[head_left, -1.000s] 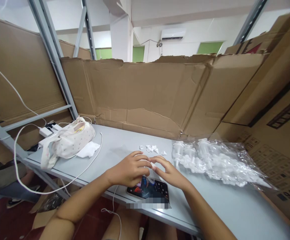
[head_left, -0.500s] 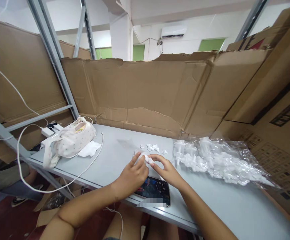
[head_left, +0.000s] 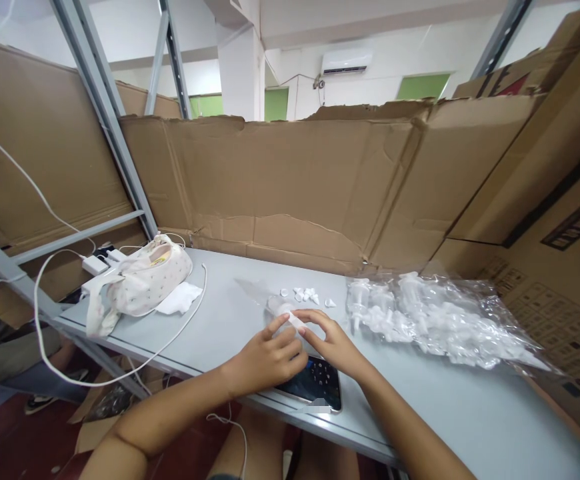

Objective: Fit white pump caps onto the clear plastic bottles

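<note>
Pinching 1 small white plastic piece (head_left: pixel 295 321), left hand (head_left: pixel 267 359) and right hand (head_left: pixel 337 345) fingers closed around it

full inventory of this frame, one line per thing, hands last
small plastic part: 1, white, pinched between both hands' fingertips above the table
loose plastic bits: a small cluster, white, on the table just beyond the hands
bag of plastic parts: 1, clear with white pieces, on the table at right
phone: 1, dark, screen lit, at the table's near edge under the hands
pouch: 1, cream, far left of the table
cable: 1, white, looping off the left edge
table: 1, grey
cardboard wall: brown, behind the table
left hand: on the part
right hand: on the part
</note>
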The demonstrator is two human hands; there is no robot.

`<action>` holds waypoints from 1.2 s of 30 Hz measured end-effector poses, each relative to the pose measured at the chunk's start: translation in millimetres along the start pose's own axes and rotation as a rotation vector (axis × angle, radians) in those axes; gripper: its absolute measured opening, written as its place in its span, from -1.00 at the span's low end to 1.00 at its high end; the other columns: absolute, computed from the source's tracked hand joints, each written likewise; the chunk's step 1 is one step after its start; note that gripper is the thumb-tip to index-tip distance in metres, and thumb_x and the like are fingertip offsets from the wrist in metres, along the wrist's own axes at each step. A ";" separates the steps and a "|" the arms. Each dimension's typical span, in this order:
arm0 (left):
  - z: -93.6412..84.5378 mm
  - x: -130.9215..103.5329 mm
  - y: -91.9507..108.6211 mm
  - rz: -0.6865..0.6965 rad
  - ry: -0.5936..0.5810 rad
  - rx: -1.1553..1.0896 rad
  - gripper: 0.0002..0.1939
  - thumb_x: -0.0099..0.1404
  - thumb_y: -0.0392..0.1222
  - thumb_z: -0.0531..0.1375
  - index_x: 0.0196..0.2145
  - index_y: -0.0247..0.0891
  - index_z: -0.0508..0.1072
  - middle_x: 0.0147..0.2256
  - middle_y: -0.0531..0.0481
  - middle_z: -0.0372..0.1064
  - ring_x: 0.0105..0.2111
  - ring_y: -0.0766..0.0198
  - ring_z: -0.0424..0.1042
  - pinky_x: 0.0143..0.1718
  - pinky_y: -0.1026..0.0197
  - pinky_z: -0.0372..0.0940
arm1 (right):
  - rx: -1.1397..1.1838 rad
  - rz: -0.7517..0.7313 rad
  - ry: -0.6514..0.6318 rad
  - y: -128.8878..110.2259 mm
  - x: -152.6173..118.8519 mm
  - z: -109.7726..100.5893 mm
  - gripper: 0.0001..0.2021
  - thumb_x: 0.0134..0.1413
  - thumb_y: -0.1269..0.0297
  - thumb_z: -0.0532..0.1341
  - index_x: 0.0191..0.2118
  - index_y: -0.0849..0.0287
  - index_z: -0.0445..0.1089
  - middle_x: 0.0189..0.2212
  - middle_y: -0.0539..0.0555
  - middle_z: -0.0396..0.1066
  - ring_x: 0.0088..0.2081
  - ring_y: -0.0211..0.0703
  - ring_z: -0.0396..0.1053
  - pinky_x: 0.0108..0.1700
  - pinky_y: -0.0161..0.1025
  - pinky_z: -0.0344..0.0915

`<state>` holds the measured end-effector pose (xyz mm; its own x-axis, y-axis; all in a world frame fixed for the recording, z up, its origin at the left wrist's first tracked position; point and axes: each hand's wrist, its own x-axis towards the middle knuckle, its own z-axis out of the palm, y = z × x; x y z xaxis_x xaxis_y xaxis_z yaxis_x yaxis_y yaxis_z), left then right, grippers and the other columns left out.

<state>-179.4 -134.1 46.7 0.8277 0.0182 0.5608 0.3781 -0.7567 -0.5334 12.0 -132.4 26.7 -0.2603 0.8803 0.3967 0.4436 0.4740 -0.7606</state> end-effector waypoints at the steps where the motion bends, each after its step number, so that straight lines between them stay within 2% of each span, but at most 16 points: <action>1: -2.3 1.7 -1.6 0.000 0.023 -0.002 -0.92 0.22 -0.34 0.13 -0.35 -0.22 0.41 -0.44 0.12 0.37 -0.22 0.31 0.38 0.25 0.03 -0.14 | -0.028 -0.022 -0.014 0.7 0.0 0.5 -0.72 0.16 0.22 0.12 -0.02 0.08 0.37 -0.06 0.13 0.41 0.02 0.00 0.30 0.11 0.05 0.18; 3: -7.4 5.3 -5.3 -0.005 0.060 -0.008 -0.91 0.23 -0.33 0.13 -0.35 -0.21 0.41 -0.44 0.14 0.37 -0.27 0.34 0.37 0.22 0.07 -0.09 | -0.072 -0.074 -0.034 1.3 0.2 1.2 -0.73 0.16 0.26 0.12 -0.02 0.06 0.38 -0.04 0.12 0.41 0.07 0.02 0.26 0.13 0.08 0.15; 6: -15.6 10.1 -12.5 -0.028 0.066 -0.015 -0.90 0.23 -0.33 0.12 -0.35 -0.19 0.41 -0.44 0.16 0.38 -0.31 0.36 0.35 0.18 0.10 -0.05 | -0.080 -0.134 -0.012 -1.5 0.5 -0.4 -0.73 0.17 0.28 0.12 -0.02 0.04 0.38 -0.05 0.10 0.42 0.03 -0.02 0.29 0.10 0.05 0.18; 12: -31.3 21.3 -40.8 -0.168 0.054 -0.062 -0.80 0.28 -0.38 0.07 -0.25 -0.13 0.41 -0.39 0.16 0.43 -0.30 0.37 0.34 0.15 0.07 -0.07 | 0.044 -0.197 0.278 -6.5 -1.6 -13.4 -0.74 0.26 0.15 0.01 -0.08 0.03 0.38 -0.14 0.12 0.42 -0.05 -0.04 0.34 0.03 0.00 0.22; 14: -35.7 28.5 -53.9 -0.224 0.061 -0.098 -0.72 0.29 -0.42 0.02 -0.21 -0.11 0.41 -0.37 0.15 0.45 -0.30 0.38 0.34 0.14 0.07 -0.08 | 0.118 -0.200 0.316 -3.0 -1.6 -15.8 -0.68 0.24 0.06 0.00 -0.03 0.03 0.33 -0.11 0.14 0.39 -0.06 -0.03 0.33 0.01 0.00 0.25; 17: -41.1 43.2 -72.7 -0.278 0.049 -0.158 -0.69 0.28 -0.44 -0.01 -0.23 -0.11 0.43 -0.34 0.14 0.46 -0.28 0.37 0.34 0.13 0.08 -0.07 | 0.196 -0.178 0.240 2.8 0.1 -13.2 -0.57 0.14 -0.02 0.10 0.08 0.02 0.22 0.00 0.17 0.31 -0.03 0.00 0.32 0.00 0.01 0.29; 22: -44.9 69.3 -90.8 -0.306 0.036 -0.215 -0.69 0.28 -0.44 -0.02 -0.23 -0.12 0.43 -0.30 0.13 0.45 -0.24 0.35 0.32 0.13 0.08 -0.08 | 0.215 -0.065 0.103 4.7 1.7 -0.6 -0.42 0.06 0.12 0.24 0.18 -0.01 0.06 0.11 0.20 0.19 0.03 0.03 0.30 0.01 0.06 0.29; 27: -42.9 85.6 -93.6 -0.242 -0.028 -0.327 -0.70 0.31 -0.41 -0.04 -0.23 -0.13 0.44 -0.30 0.10 0.43 -0.23 0.31 0.29 0.01 0.14 0.02 | 0.314 0.041 0.113 12.4 1.3 6.5 -0.35 0.03 0.18 0.27 0.20 -0.02 -0.03 0.12 0.20 0.15 0.04 0.00 0.30 0.04 0.07 0.27; 32: -43.0 96.3 -92.4 -0.266 0.102 -0.352 -0.72 0.32 -0.39 -0.03 -0.21 -0.13 0.43 -0.30 0.10 0.42 -0.24 0.31 0.27 -0.09 0.19 0.06 | 0.405 0.093 0.094 15.1 2.6 8.5 -0.32 -0.03 0.16 0.30 0.18 0.00 -0.01 0.13 0.19 0.15 0.00 -0.04 0.33 0.02 0.00 0.28; 36: -40.9 107.7 -91.6 -0.317 0.223 -0.308 -0.72 0.35 -0.37 -0.04 -0.22 -0.12 0.42 -0.29 0.10 0.42 -0.22 0.32 0.27 -0.09 0.19 0.07 | 0.458 0.117 0.066 9.1 2.2 9.3 -0.38 -0.06 0.12 0.32 0.11 0.06 0.10 0.11 0.19 0.22 0.10 0.03 0.25 0.10 0.03 0.19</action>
<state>-141.9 -89.6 181.9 0.5705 0.1637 0.8048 0.4286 -0.8953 -0.1217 7.5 -126.3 15.9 -0.1700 0.9335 0.3157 0.0393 0.3266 -0.9444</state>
